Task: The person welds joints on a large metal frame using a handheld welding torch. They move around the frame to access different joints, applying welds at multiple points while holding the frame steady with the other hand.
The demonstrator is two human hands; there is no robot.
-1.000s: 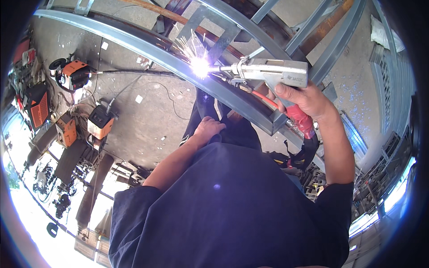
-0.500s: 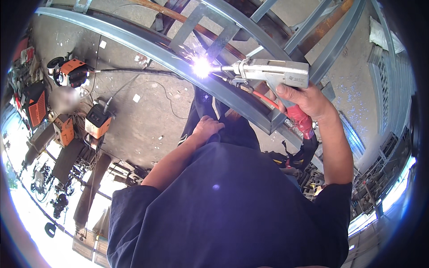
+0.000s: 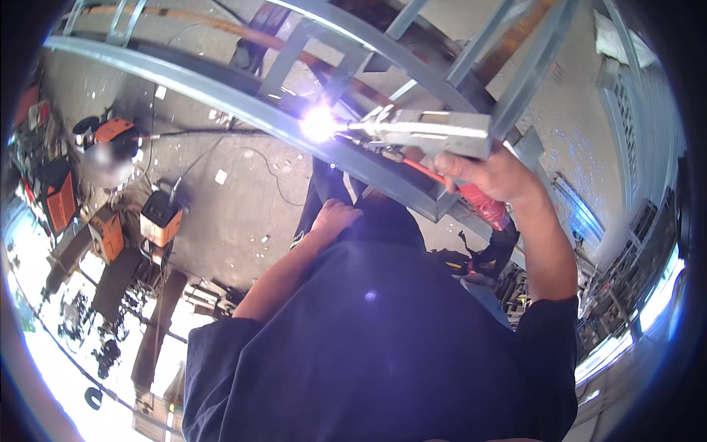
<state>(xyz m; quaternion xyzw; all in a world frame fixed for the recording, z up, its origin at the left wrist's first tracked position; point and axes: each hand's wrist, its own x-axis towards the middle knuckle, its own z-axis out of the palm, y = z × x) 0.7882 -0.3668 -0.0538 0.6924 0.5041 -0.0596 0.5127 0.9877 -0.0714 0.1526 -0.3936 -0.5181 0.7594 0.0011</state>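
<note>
My right hand (image 3: 482,171) is closed around the grip of a silver handheld welding gun (image 3: 438,131), its nozzle pointing left. A glaring white-violet arc (image 3: 318,124) burns at the nozzle tip, on the upper edge of a grey steel beam (image 3: 243,109); the glare hides the spot beneath. Red wrapping (image 3: 482,205) covers the lower grip, and a thin red hose (image 3: 421,168) runs along the gun's underside. Over my dark trousers, my left hand (image 3: 337,218) rests on my thigh with nothing visible in it; its fingertips are partly hidden.
Steel bars form a frame (image 3: 368,37) ahead of me. On the floor at left stand an orange-and-black machine (image 3: 160,217) and a wheeled orange unit (image 3: 114,131), with cables (image 3: 213,134) trailing between. Stacked metal profiles (image 3: 626,125) lie at right.
The arc and the gun have shifted slightly left and down in view, as have the frame bars. The arc's glare looks larger. My left hand stays on my thigh.
</note>
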